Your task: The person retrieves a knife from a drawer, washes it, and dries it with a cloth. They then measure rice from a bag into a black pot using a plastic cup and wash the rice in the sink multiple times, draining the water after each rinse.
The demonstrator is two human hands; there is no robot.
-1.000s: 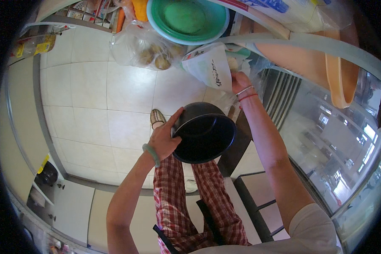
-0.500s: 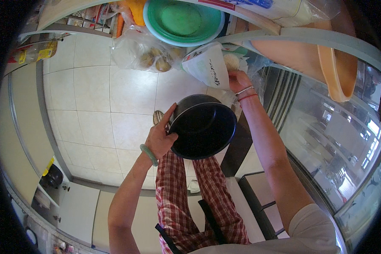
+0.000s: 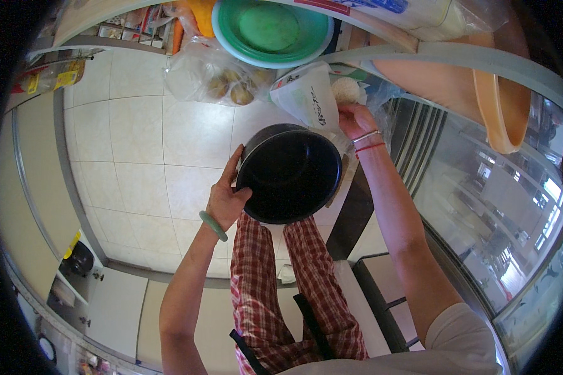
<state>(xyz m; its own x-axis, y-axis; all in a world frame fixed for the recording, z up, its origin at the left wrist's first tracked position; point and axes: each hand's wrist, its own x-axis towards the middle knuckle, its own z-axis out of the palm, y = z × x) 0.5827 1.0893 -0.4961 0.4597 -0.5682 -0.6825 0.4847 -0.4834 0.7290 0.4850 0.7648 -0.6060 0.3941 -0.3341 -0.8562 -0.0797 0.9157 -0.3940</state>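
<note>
My left hand (image 3: 228, 197) grips a round black pot (image 3: 288, 169) by its left rim, thumb inside and fingers along the outer wall. The pot is tilted so that its dark inside shows, and I can make out nothing in it. Beyond it on the right, my right hand (image 3: 356, 120) is closed on the edge of a white plastic bag (image 3: 303, 100) with dark printing. Pale grains that look like rice (image 3: 346, 90) show in the bag's mouth, just past my fingers. Some of my right fingertips are hidden by the bag.
A clear bag of round brown produce (image 3: 241, 94) lies on the tiled floor (image 3: 137, 137) left of the white bag. Green and pale blue basins (image 3: 269, 31) are stacked behind. A glass-fronted cabinet (image 3: 488, 187) lines the right side, and an orange handle-like loop (image 3: 494, 119) hangs above.
My left hand has moved the pot slightly left and away from me, with its opening turned more upward. My right hand stays at the white bag, whose mouth shows a little more of the grains.
</note>
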